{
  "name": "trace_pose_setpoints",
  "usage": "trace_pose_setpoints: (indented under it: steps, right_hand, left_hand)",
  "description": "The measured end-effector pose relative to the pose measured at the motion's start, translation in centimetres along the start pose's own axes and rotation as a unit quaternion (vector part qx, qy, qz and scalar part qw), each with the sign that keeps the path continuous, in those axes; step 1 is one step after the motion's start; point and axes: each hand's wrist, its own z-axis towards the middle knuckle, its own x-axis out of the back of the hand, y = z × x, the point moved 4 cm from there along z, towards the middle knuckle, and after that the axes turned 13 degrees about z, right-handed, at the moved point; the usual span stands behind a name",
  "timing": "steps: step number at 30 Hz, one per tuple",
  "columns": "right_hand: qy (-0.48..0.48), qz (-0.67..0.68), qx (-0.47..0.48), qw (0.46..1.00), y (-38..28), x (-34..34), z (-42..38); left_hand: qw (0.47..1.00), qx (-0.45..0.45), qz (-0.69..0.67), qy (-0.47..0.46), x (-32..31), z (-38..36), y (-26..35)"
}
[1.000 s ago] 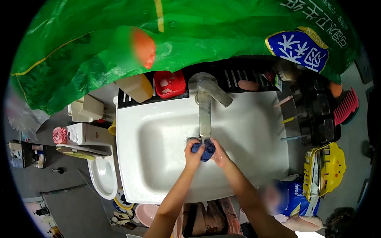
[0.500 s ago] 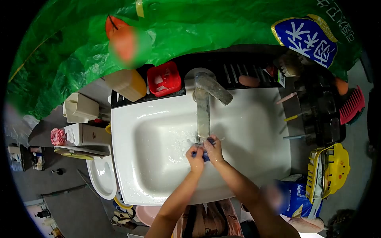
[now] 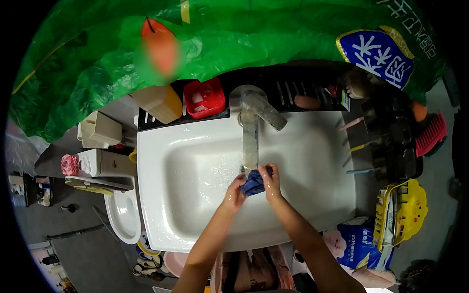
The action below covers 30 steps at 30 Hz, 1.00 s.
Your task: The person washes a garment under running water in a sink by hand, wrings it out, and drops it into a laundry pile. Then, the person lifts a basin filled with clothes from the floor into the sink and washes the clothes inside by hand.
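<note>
Grasping the blue cloth (image 3: 253,184), the fingers (image 3: 264,173) of left hand (image 3: 234,195) and right hand (image 3: 272,185) sit farther apart than before.

Showing bare left hand (image 3: 234,196) and bare right hand (image 3: 273,185), rounded, glistening wet, speckled with bright white glints! Running back into bare left forearm (image 3: 212,234) and bare right forearm (image 3: 303,230), smooth, plain, slender, tapering in toward the hands, broadening steadily, then cut off by the lower edge of view.
</note>
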Motion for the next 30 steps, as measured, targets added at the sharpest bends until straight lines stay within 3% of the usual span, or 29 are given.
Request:
trace_pose_setpoints:
  steps: [3,6,7,10,11,14,15,18,19,22,23,26,28,30]
  right_hand:
    - [0.074,0.166,-0.139,0.974,0.0,0.1,-0.4]
    - [0.090,0.292,-0.288,0.908,-0.1,-1.1,-2.3]
    - [0.037,0.259,-0.303,0.916,3.6,0.0,-2.1]
    - [-0.099,0.323,-0.310,0.889,0.2,-2.6,-3.7]
    - [-0.122,0.342,-0.300,0.882,0.4,-2.8,-3.5]
    - [-0.066,0.453,-0.325,0.827,1.9,-2.2,-2.8]
    - [-0.112,0.463,-0.334,0.813,0.6,-3.0,-2.8]
    - [-0.249,0.565,-0.358,0.700,1.5,-2.7,-2.4]
    - [-0.189,0.489,-0.398,0.753,2.7,-1.7,-2.1]
    - [-0.099,0.307,-0.450,0.833,-0.5,-2.7,-3.7]
    - [-0.145,0.295,-0.459,0.826,-1.1,-3.1,-4.3]
    - [-0.198,0.285,-0.469,0.813,0.6,-2.7,-4.9]
    - [-0.193,0.295,-0.452,0.819,0.6,-1.4,-5.2]
    - [-0.212,0.266,-0.430,0.836,-0.6,-1.2,-5.7]
  left_hand:
    - [0.991,-0.037,0.128,-0.008,-2.1,-2.8,2.7]
    - [0.921,-0.267,0.280,0.035,-1.7,-2.9,2.3]
    - [0.922,-0.300,0.232,0.077,-1.3,-2.8,2.2]
    - [0.925,-0.364,0.048,0.102,-0.5,-3.0,2.5]
    - [0.928,-0.345,0.074,0.125,-0.4,-3.6,2.8]
    - [0.901,-0.353,0.129,0.218,-0.9,-5.4,3.5]
    - [0.904,-0.342,0.158,0.202,-0.2,-5.5,3.3]
    - [0.872,-0.243,0.388,0.176,2.6,-5.3,2.2]
    - [0.813,-0.270,0.475,0.199,4.4,-4.5,1.6]
    - [0.846,-0.234,0.471,0.091,1.9,-5.0,3.5]
    - [0.849,-0.253,0.461,0.045,1.2,-4.4,3.2]
    - [0.900,-0.238,0.361,0.048,3.7,-1.9,1.4]
    - [0.984,-0.107,0.058,0.128,2.6,-2.4,2.9]
    - [0.996,-0.026,-0.072,0.052,3.2,-2.0,3.1]
